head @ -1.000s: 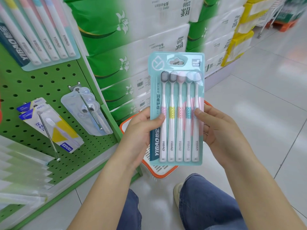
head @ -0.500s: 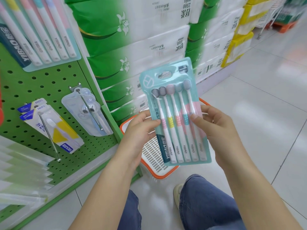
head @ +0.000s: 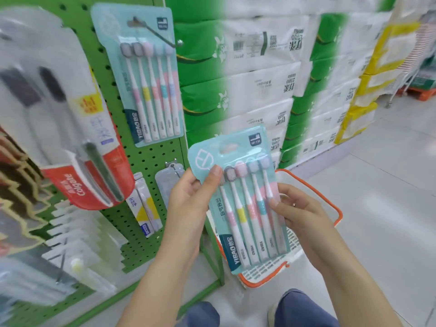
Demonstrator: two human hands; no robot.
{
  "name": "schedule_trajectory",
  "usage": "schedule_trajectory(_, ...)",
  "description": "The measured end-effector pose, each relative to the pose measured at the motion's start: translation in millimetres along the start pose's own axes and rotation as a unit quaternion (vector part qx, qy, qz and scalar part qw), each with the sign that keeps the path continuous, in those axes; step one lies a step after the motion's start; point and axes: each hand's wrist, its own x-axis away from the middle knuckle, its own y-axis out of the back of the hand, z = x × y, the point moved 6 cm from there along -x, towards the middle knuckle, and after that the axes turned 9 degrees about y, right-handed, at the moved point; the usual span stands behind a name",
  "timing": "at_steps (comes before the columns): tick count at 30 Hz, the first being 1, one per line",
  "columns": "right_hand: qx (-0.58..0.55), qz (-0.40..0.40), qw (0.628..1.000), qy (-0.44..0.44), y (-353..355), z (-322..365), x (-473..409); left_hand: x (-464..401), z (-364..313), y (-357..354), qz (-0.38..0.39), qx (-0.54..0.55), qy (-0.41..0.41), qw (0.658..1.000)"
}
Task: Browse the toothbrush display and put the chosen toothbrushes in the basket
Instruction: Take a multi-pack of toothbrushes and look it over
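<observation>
Both hands hold a 5-brush toothbrush pack [head: 245,204] tilted toward 11 o'clock, above the orange basket [head: 335,208]; left hand [head: 188,204] pinches its upper-left edge by the thumb, right hand [head: 304,215] fingers curl around its right edge at 3 o'clock

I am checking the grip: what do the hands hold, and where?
Both grip the toothbrush pack: left hand at its upper left edge, right hand at its right edge.

Basket [head: 337,214] open above; pegboard [head: 151,161] and hooks crowd left.
</observation>
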Motion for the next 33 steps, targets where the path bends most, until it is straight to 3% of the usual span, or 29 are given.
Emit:
schedule_trajectory(5, -0.001, 0.023, 1.000, -0.016, -35, 23, -13, 6, -33, 22, -0.048, 0.007, -0.024, 0.999)
schedule_trajectory(9, -0.004, -0.034, 0.999, 0.024, -51, 66, -54, -3, -40, 35, -0.099, -0.021, -0.038, 0.994)
schedule_trajectory(14, 0.040, 0.034, 0.994, 0.097, -107, 131, -123, -15, -44, 44, -0.139, -0.051, -0.051, 0.988)
schedule_trajectory(19, 0.077, 0.077, 0.988, 0.108, -153, 156, -186, -23, -43, 44, -0.129, -0.075, -0.047, 0.988)
schedule_trajectory(23, 0.103, 0.059, 0.987, 0.111, -164, 150, -216, -29, -38, 45, -0.115, -0.104, -0.025, 0.988)
schedule_trajectory(33, 0.044, 0.089, 0.982, 0.162, -163, 151, -205, -18, -39, 36, -0.071, -0.134, -0.044, 0.987)
